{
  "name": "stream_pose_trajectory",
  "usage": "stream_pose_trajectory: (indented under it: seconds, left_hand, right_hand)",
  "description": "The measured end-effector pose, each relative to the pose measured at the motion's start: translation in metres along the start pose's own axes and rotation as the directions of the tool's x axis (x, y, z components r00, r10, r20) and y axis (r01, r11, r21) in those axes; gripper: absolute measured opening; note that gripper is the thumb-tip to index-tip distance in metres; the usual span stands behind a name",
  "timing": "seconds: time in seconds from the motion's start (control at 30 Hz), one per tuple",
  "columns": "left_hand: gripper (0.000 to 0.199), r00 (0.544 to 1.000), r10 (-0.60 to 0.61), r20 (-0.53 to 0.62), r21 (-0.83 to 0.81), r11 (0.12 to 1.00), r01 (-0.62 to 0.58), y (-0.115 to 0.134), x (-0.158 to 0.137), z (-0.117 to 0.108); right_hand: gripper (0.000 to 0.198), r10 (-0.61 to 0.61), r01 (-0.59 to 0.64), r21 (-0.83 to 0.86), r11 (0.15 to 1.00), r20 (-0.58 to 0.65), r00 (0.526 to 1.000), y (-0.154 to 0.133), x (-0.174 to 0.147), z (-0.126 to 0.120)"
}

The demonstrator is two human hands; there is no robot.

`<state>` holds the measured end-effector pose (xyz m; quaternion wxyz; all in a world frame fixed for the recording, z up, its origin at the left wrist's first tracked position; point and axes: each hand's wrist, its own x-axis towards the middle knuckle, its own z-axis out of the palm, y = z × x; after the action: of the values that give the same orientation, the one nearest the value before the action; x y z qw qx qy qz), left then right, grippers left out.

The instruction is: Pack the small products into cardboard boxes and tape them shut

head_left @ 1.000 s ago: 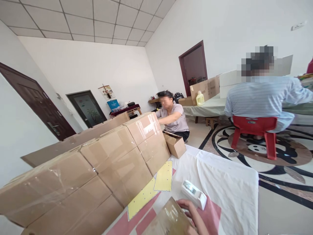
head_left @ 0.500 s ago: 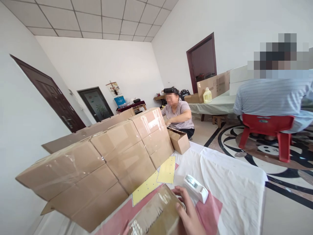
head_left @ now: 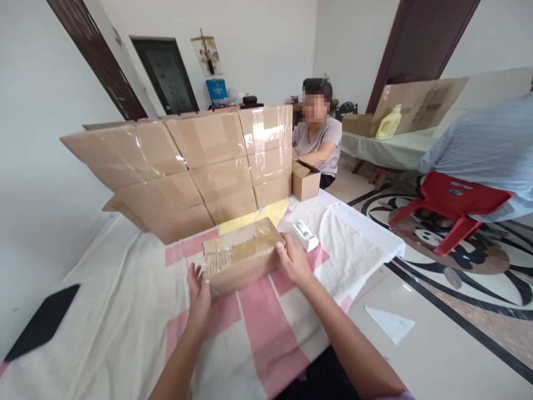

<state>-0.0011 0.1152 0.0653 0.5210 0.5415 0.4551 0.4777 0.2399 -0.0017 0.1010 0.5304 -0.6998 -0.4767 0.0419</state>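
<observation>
Both hands are on a small brown cardboard box (head_left: 244, 254) wrapped in glossy clear tape, lying flat on the pink-and-white cloth-covered worktop (head_left: 125, 311). The left hand (head_left: 199, 291) presses open-palmed against its left end; the right hand (head_left: 293, 261) cups the right end, fingers curled round the corner. Just beside it lies a white tape dispenser (head_left: 306, 235); behind stands a wall of taped brown cartons (head_left: 187, 161).
</observation>
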Motion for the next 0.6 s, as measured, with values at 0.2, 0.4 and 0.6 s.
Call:
stream_pose_trajectory:
  seconds: [0.2,0.4,0.6]
  left_hand:
    - [0.047,0.921,0.322,-0.219,0.208,0.938,-0.278,-0.013,-0.061,-0.024]
    - [0.02,0.645,0.712,0.278,0.197,0.615,-0.764,0.007,-0.104,0.042]
    - [0.039,0.381,0.661,0.646,0.091,0.429,-0.899,0.015,-0.096,0.162]
  right_hand:
    - [0.024,0.118,-0.132,-0.229,0.965,-0.071,0.99,0.037,-0.001,-0.078]
    - [0.033,0.474,-0.456,-0.218,0.863,0.038,0.88,0.073,0.052,-0.097]
    - [0.033,0.702,-0.655,-0.264,0.708,0.157,0.695,0.075,0.087,-0.095]
